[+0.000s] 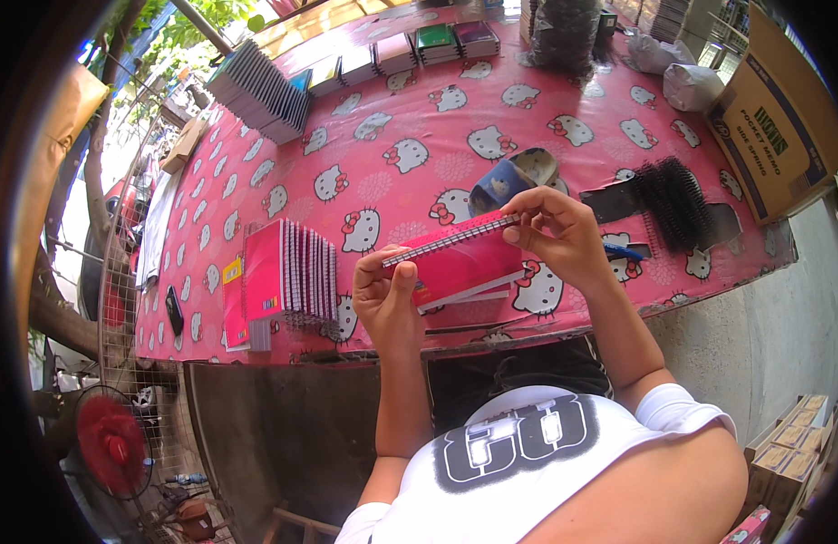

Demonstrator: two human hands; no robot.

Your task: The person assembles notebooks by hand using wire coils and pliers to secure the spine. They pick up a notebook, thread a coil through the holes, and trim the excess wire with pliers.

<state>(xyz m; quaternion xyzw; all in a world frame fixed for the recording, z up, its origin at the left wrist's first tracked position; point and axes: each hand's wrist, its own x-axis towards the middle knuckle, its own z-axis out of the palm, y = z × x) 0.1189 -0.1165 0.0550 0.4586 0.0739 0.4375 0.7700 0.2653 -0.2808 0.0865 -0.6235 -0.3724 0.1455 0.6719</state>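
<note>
Over the pink-patterned table's near edge (296, 354), left hand (388, 295) and right hand (559, 234) pinched a pink spiral-bound notebook (460, 258), ideally level

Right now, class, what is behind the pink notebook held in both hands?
Beyond the pink notebook, a rounded blue object and cat-patterned pink tablecloth show. The cloth hidden by the notebook cannot be seen, nor anything lying there.

Tablecloth (609, 95) pink w/ wht cat faces & red bows — held notebook (469, 265) hot pink, coils (677, 204) blk.
</note>
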